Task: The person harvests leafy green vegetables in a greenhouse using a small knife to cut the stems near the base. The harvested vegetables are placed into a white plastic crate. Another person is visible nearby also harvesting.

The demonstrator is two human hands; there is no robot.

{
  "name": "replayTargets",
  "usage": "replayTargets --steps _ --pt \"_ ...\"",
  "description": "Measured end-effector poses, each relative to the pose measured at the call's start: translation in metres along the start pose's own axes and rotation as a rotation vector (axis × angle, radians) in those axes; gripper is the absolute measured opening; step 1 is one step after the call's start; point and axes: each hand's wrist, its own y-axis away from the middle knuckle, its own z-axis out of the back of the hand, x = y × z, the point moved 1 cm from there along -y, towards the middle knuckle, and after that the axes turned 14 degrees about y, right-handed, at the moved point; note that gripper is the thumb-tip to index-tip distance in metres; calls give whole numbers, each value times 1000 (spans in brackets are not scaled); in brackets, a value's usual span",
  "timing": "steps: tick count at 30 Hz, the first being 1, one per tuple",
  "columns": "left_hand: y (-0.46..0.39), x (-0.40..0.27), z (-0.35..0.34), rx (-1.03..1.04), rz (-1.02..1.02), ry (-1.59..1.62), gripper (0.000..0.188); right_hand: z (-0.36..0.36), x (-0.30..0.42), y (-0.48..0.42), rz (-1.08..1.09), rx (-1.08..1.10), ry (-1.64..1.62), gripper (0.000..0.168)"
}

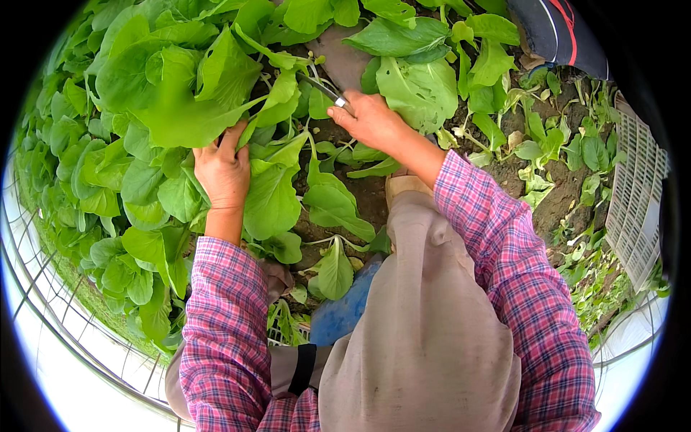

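My left hand (224, 170) grips a leafy green plant (189, 102) low among its stems; the fingertips are hidden under the leaves. In my right hand (372, 119) is a knife (324, 90) with a metal collar, its blade pointing up and left towards the plant's base. The blade's tip lies close to pale stems and yellowish leaves. Broad loose-looking leaves (275, 200) hang just right of my left hand. A large leaf with small holes (418, 89) is beside my right hand.
A dense bed of leafy greens (70, 146) fills the left. Bare soil with wilted leaves (561, 216) lies right, beside a pale plastic crate (637, 189). A blue object (345, 310) is near my legs. Dark fabric with a red cord (561, 32) shows at upper right.
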Motion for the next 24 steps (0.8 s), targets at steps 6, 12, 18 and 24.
replayTargets --steps 6,12,18,24 --pt "16 -23 22 -89 -88 222 50 9 27 26 28 172 -1130 27" --pt "25 -54 60 -22 -133 283 48 20 48 49 -60 130 -865 24" --pt "5 -102 67 312 -215 166 42 33 51 87 84 291 -800 27" --pt "0 -95 51 542 -62 182 25 33 12 77 1 84 -104 38"
